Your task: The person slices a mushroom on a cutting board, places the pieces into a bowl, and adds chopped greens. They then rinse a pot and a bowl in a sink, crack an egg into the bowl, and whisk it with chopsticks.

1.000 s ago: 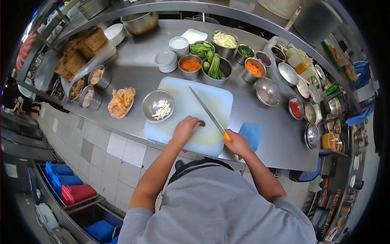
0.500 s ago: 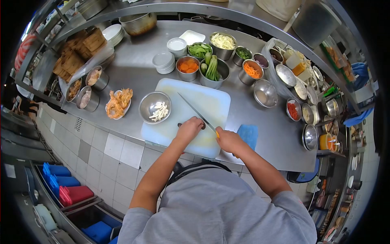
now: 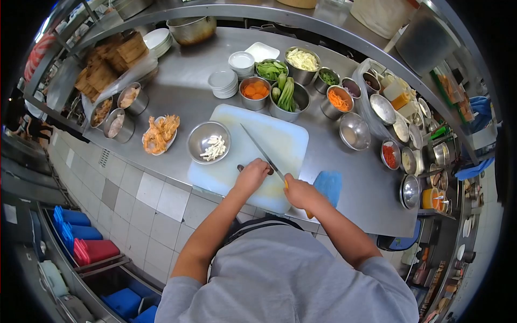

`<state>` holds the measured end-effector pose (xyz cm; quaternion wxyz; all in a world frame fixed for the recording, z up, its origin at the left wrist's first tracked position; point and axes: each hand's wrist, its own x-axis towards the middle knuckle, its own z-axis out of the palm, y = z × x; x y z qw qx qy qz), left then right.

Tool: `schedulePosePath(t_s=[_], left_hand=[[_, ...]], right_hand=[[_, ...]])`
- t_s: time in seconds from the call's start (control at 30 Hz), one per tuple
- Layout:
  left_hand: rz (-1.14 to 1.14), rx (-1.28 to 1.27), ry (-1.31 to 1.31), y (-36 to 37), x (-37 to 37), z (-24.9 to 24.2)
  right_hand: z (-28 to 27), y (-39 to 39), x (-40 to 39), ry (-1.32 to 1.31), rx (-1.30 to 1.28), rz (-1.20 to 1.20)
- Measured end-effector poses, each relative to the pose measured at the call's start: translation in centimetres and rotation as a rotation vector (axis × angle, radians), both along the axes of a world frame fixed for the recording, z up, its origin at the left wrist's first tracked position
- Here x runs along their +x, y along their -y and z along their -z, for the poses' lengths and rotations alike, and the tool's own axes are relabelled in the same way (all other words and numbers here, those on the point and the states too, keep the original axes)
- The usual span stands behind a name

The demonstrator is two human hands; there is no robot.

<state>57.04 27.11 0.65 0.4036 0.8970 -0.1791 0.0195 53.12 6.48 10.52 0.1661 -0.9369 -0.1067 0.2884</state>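
A steel table (image 3: 371, 180) spans the view and carries the work station. At its near edge lies a pale cutting board (image 3: 285, 129), its surface faintly yellowed. A long knife (image 3: 258, 144) runs diagonally over the board, tip directed away and to the left. A steel bowl (image 3: 195, 141) sits on the left part of the board. Beyond the far edge stands a metal pot (image 3: 280, 113) containing leafy greens (image 3: 288, 97). A blue cloth (image 3: 328, 187) lies on the table, just right of the board. Left of the bowl, off the board, a plate holds fried food (image 3: 160, 133).

Right hand (image 3: 300, 191): clenched around the knife's yellow handle. Left hand (image 3: 253, 176): fingers curled, grasping a dark piece (image 3: 270, 171) of food. This piece is on the board at the fingertips, near the blade; contact with the blade cannot be determined. A dark scrap (image 3: 240, 168) lies just left of that hand. White strips (image 3: 214, 148) are inside the bowl, toward its right side.
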Motion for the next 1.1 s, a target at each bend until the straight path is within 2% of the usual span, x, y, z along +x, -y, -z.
schedulePosePath(t_s=[0.13,0.23,0.3,0.43,0.6,0.73,0.83,0.9,1.03,1.1], left_hand=[[0.001,-0.008,0.017,0.0,-0.2,0.3],[0.011,-0.04,0.025,-0.2,-0.1,0.4],[0.007,-0.021,0.023,-0.2,-0.1,0.3],[0.011,-0.03,0.037,-0.2,-0.1,0.3],[-0.007,-0.047,0.032,-0.6,-0.3,0.4],[-0.013,-0.032,0.059,-0.5,-0.4,1.0],[-0.007,-0.044,0.05,-0.7,-0.4,1.1],[-0.005,-0.048,0.047,-0.8,-0.7,0.6],[-0.005,-0.045,0.063,-0.7,-0.6,0.6],[0.002,-0.049,0.062,-0.8,-0.6,0.7]], right_hand=[[3.9,-0.8,0.2,0.059,0.063,0.042],[2.8,-1.2,1.3,0.1,0.085,0.012],[-0.3,-1.2,0.9,0.002,0.023,0.005],[3.7,-1.2,-0.1,0.06,0.08,0.043],[1.2,-1.4,1.1,0.031,0.046,0.019],[4.1,-2.0,-0.4,0.056,0.05,0.038],[4.1,-2.5,0.8,0.097,0.081,0.047],[1.5,-2.3,1.1,0.034,0.052,0.033],[3.6,-2.4,-0.2,0.024,0.029,0.054],[4.4,-2.7,0.4,0.133,0.116,0.047]])
